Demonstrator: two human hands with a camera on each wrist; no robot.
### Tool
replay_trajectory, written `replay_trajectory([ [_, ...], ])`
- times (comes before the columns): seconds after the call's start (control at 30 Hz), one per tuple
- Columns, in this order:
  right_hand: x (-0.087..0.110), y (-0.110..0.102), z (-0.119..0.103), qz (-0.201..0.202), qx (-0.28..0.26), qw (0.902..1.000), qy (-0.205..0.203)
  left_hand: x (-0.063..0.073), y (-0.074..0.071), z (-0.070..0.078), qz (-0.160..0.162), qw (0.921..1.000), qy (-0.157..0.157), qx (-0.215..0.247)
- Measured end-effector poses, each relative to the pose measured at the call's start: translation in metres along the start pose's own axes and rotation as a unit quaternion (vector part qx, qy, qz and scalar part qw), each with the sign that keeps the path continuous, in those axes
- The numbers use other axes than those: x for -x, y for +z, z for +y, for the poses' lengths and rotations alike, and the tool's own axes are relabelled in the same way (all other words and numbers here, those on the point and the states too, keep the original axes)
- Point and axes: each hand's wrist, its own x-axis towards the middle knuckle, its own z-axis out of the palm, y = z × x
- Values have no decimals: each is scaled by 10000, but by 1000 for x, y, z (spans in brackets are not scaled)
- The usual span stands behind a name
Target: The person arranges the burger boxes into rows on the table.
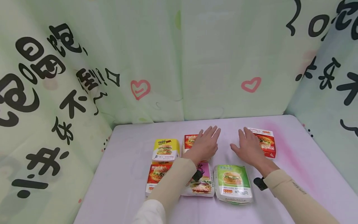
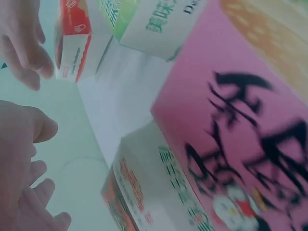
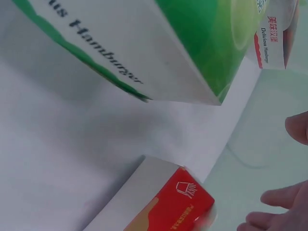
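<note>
My left hand (image 1: 204, 144) hovers over a red-topped hamburger box (image 1: 190, 140) in the middle of the back row, its fingers extended and spread. Beneath that wrist lies a pink hamburger box (image 1: 206, 182), which looms large in the left wrist view. My right hand (image 1: 249, 148) reaches forward with thumb and fingers apart, overlapping the left side of another red hamburger box (image 1: 268, 143) at the back right. Neither hand grips anything. A green-and-white hamburger box (image 1: 232, 183) stands in front, between the two forearms.
On the left of the group sit a yellow hamburger box (image 1: 165, 149) and, in front of it, a red hamburger box (image 1: 158, 174) partly behind my left sleeve. All rest on a pale lilac table (image 1: 117, 183). A printed light green curtain (image 1: 209, 62) surrounds its back and sides.
</note>
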Motion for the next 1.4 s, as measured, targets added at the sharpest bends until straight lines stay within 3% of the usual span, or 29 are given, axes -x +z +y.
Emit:
replay_trajectory([
  [0.23,5,1,11,73,-125,9973,722,-25,2,27,149,9993,312,-136],
  [0.37,8,1,18,169,-61,9936,1113,-36,2,42,50,9990,426,-108],
  [0.53,10,-1,24,181,93,9879,1540,-42,2,55,-200,9991,363,-36],
  [0.7,11,2,29,-104,36,9827,1849,-42,6,65,-356,9989,318,15],
  [0.87,10,5,33,-69,42,9822,1877,-40,8,73,-398,9981,448,106],
  [1.07,12,5,41,-138,-138,9807,1945,-42,9,75,-295,9981,529,-115],
  [1.23,15,5,46,59,-342,9900,1369,-44,9,75,-274,9984,474,-150],
  [1.4,14,3,49,-218,-290,9971,675,-45,10,77,-382,9983,395,-176],
])
